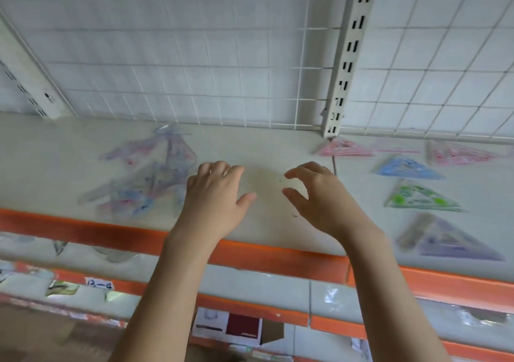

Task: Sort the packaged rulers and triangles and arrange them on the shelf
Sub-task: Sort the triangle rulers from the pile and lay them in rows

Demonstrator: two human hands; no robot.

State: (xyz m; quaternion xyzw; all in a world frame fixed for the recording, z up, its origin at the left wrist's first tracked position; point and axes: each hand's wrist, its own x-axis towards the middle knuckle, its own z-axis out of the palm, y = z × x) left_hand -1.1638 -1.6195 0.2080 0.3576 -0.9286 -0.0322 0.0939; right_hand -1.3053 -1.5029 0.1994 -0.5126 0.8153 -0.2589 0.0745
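A loose pile of packaged rulers and triangles (144, 178) lies on the pale shelf (267, 150), just beside the left hand (215, 194) on its outer side — clear wrappers overlapping, the outlines blurred. On the far side of the right hand (317, 197), well apart from it, single packaged triangles lie spread out, each separate from the next: a pink triangle (343, 147) against the back corner, a second pink triangle (459, 154) further out, a blue triangle (409, 168), a green triangle (420, 197), and a purple triangle (447, 240) nearest the shelf's front edge.

Both hands hover over the bare stretch of shelf between the pile and the spread triangles, holding nothing. The left hand is palm-down, fingers loosely bent, thumb pointing toward the right hand. The right hand has its fingers and thumb curved apart in an open claw — whether the fingertips touch the shelf cannot be told. A gap of bare shelf separates the two hands.

The orange front lip (83, 229) runs beneath both wrists. Behind the fingertips stands a white wire grid back panel (194, 69), with a slotted upright post (350, 55) beyond the right hand. Below the forearms, lower shelf edges carry paper labels (226, 327).
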